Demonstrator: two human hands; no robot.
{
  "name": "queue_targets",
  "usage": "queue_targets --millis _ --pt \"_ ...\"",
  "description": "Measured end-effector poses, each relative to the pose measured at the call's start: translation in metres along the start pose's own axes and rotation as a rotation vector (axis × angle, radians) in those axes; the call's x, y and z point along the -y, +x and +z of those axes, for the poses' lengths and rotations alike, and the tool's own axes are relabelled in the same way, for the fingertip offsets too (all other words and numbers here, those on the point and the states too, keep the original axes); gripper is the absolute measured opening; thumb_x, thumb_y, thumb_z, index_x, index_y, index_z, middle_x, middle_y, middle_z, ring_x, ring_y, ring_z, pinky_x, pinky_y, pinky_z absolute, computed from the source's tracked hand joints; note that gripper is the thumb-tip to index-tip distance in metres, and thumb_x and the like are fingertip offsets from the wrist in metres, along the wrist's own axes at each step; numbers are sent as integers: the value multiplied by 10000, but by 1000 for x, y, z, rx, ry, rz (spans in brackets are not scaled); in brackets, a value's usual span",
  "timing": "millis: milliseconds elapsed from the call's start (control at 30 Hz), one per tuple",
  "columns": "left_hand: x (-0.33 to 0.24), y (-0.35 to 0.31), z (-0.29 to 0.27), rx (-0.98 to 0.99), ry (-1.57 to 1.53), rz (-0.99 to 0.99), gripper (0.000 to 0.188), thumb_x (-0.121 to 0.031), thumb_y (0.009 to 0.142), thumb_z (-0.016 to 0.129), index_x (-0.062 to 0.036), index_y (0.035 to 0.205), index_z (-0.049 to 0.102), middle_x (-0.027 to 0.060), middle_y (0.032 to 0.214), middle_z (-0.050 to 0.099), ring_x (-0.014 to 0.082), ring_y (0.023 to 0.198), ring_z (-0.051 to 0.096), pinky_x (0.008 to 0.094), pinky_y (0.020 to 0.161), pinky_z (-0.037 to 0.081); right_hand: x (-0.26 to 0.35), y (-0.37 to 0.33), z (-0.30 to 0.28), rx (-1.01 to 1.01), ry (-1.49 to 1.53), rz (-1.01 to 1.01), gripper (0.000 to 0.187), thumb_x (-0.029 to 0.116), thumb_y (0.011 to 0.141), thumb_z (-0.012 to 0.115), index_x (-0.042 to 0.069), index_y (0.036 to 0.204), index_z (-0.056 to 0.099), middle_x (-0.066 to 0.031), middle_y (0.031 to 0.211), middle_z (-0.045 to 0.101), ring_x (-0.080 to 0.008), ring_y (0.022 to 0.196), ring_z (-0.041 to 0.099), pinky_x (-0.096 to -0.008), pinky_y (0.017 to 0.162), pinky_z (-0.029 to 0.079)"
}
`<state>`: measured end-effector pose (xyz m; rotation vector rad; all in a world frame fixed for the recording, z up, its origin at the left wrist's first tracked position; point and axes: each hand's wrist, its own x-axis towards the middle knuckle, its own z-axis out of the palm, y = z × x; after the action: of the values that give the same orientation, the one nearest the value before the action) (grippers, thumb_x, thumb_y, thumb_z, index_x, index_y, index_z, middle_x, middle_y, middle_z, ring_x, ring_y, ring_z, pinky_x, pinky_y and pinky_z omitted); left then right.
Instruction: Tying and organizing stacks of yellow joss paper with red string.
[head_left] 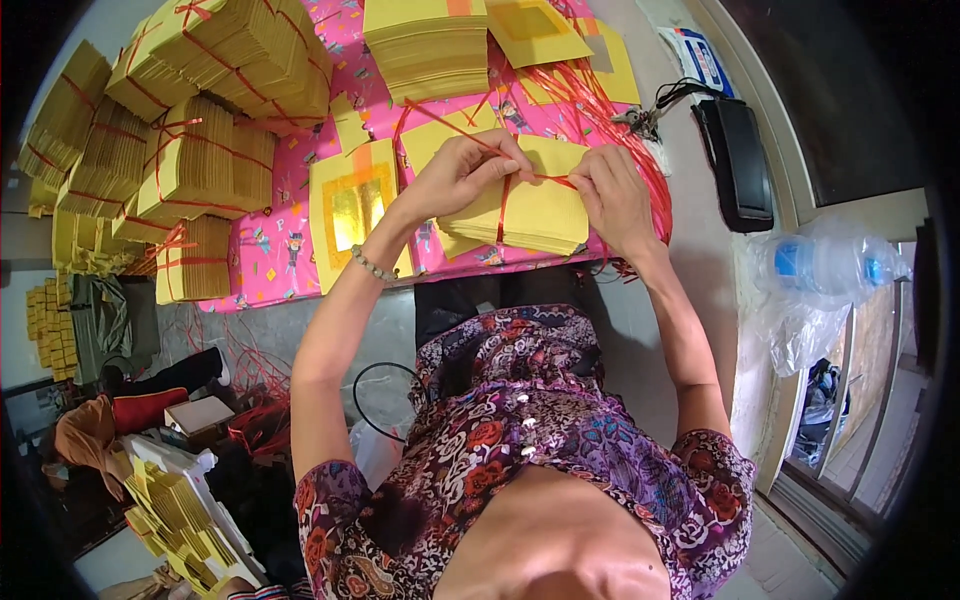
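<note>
A stack of yellow paper sheets [545,215] lies at the near edge of a table with a pink patterned cover [270,255]. A red ribbon [503,208] runs around the stack. My left hand [462,172] pinches the ribbon on top of the stack at its left. My right hand [612,195] grips the ribbon's other end at the stack's right. Between both hands the ribbon is pulled taut.
Several tied yellow bundles [190,165] are piled at the table's left. A loose yellow stack [428,45] and gold-foil sheets [352,208] lie on the cover. Loose red ribbons [610,105] spread at the right. A black device [738,160] and plastic bottle [830,265] sit by the window.
</note>
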<state>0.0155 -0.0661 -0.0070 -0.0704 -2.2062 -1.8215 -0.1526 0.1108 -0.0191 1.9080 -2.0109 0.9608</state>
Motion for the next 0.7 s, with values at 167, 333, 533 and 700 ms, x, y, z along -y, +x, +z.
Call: queue_targets --millis 167,333,533,700 --pt "4 2 0 37 -181 -12 151 -93 977 488 13 944 591 62 905 626 147 925 608 301 899 459 0 0 -2 22 11 3 134 77 811 640 16 842 526 -115 846 505 -304 825 524 -404 710 438" --pt "7 -1 0 47 -204 -29 151 -99 983 481 4 946 585 62 895 621 144 915 608 294 885 463 0 1 -2 25 38 3 131 77 814 643 18 836 528 -115 845 511 -306 838 529 -401 712 441" --pt "12 4 1 -24 -190 -164 100 -92 976 505 1 958 539 49 848 631 129 870 614 278 831 474 2 11 -6 18 -63 -71 155 103 791 665 25 842 540 -105 861 537 -287 833 542 -390 724 456" --pt "7 14 1 -87 -92 -114 101 -64 956 531 -11 1008 462 57 780 633 108 785 618 254 733 494 11 31 -11 -36 -156 -233 171 141 776 671 41 839 546 -85 893 569 -257 855 560 -371 730 470"
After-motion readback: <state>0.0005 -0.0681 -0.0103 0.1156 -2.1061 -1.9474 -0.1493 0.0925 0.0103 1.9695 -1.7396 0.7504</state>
